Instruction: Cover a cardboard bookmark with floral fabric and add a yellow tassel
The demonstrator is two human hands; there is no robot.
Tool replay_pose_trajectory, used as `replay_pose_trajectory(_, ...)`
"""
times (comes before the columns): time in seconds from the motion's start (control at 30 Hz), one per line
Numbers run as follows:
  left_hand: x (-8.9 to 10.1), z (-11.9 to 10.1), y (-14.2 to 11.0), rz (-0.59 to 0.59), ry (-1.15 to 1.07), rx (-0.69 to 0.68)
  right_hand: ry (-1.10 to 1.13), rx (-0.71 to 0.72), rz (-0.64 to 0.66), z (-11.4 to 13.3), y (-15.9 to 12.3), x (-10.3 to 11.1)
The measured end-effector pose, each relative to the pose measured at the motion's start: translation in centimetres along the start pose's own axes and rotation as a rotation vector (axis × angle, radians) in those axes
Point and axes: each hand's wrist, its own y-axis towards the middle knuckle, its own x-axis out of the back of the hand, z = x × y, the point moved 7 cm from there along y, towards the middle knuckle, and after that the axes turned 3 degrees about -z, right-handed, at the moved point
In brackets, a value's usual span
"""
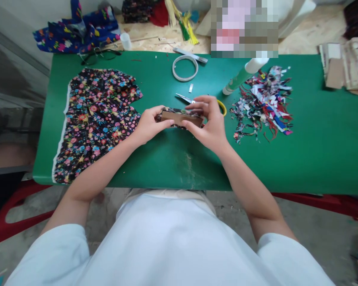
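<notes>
Between my two hands is a small brown cardboard piece (176, 118) with dark floral fabric around its edges. My left hand (150, 125) grips its left end, thumb lying on the cardboard face. At the right end, my right hand (210, 123) pinches it with the thumb in front and the fingers raised behind the top edge. Just beyond my right hand lie scissors (185, 98) with yellow handles, partly hidden by that hand. A large piece of black floral fabric (98, 115) with a white edge spreads out to the left of my left hand.
A roll of tape (185, 68) and a box cutter (190, 55) lie behind my hands. To the right are a green-and-white tube (241, 75) and a heap of fabric scraps (271, 103). Glasses (98, 55), blue patterned cloth (77, 29) and cardboard pieces (335, 71) sit farther out.
</notes>
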Motion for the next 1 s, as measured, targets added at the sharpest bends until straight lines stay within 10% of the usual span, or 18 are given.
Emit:
replay_pose_trajectory(0.3, -0.1, 0.0, -1.1, -0.171, -0.316, 0.124, 0.217, -0.125, -0.008, -1.8, -0.7, -2.7)
replay_pose_trajectory(0.73, -0.9, 0.2, -0.7, 0.018, -0.396, 0.267, 0.513, -0.158, 0.006, -0.6, -0.6, -2.5)
replay_pose_trajectory(1.0, -5.0, 0.1, -3.1, 0.348, -0.552, 0.43, 0.709, -0.174, 0.123, -0.7, -1.1, -3.2)
